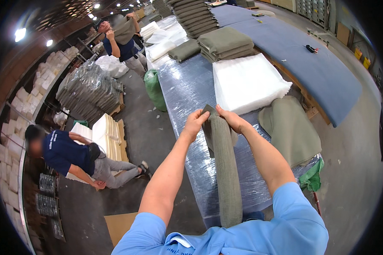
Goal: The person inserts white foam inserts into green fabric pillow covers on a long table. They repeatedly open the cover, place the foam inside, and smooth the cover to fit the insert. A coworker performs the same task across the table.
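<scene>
Pinching the top edge of a long olive cover [226,170] with both hands, left hand [195,121] and right hand [230,119] closed on it, cover hanging down over the wrapped worktop [187,93]. Lying beyond: white foam [247,83], loose fabric [290,127], folded stacks [225,43]. Farther left, a person [72,157] crouching on the floor.

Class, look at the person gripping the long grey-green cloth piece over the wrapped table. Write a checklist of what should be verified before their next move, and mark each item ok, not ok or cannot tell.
1. Both hands grip the cloth piece at its top end: left hand, right hand: ok.
2. Cloth hangs straight, untwisted: ok.
3. Lower end free of the table edge: cannot tell.
4. White foam pad within reach: ok.
5. Loose cloth cover lies flat: not ok, rumpled.
</scene>
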A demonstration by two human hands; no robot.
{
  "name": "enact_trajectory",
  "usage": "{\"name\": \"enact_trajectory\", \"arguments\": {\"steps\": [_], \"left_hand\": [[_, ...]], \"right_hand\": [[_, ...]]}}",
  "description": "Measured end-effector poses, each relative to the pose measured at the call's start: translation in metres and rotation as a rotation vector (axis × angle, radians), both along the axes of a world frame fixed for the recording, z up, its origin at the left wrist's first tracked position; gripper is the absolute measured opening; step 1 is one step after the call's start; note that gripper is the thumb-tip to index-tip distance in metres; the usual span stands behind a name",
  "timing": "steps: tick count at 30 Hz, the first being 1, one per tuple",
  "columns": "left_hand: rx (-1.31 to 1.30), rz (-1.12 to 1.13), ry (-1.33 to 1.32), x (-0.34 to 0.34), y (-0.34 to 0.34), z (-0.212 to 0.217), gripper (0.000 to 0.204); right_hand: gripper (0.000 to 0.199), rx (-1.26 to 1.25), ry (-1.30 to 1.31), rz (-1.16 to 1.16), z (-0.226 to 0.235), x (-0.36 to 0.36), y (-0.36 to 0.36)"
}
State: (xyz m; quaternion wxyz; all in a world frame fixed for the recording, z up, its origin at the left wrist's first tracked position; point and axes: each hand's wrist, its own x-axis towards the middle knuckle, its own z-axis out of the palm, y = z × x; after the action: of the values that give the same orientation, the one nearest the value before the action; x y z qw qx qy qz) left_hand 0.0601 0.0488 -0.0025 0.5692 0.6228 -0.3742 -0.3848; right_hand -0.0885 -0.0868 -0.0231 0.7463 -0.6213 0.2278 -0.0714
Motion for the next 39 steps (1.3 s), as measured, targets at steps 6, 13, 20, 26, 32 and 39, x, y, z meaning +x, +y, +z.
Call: {"name": "enact_trajectory", "arguments": {"steps": [6,13,20,26,32,39], "left_hand": [[-0.172,0.039,0.072,-0.002,0.010,0.017,0.012],[-0.106,-0.004,-0.120,-0.024,0.019,0.038,0.010],[-0.356,0.134,-0.459,-0.052,0.049,0.020,0.011],[-0.403,0.253,-0.518,-0.083,0.049,0.014,0.008],[-0.221,0.467,-0.366,-0.087,0.036,0.023,0.009],[-0.160,0.509,-0.388,-0.041,-0.025,0.019,0.013]], "right_hand": [[0.063,0.035,-0.017,0.120,0.007,0.002,-0.012],[0.024,0.068,-0.352,-0.038,0.006,-0.021,-0.019],[0.013,-0.413,-0.622,-0.465,-0.003,-0.053,0.048],[0.011,-0.536,-0.622,-0.535,0.004,-0.059,0.057],[0.015,-0.555,-0.541,-0.515,0.006,-0.052,0.047],[0.024,-0.169,-0.351,-0.545,0.017,-0.012,0.033]]}}
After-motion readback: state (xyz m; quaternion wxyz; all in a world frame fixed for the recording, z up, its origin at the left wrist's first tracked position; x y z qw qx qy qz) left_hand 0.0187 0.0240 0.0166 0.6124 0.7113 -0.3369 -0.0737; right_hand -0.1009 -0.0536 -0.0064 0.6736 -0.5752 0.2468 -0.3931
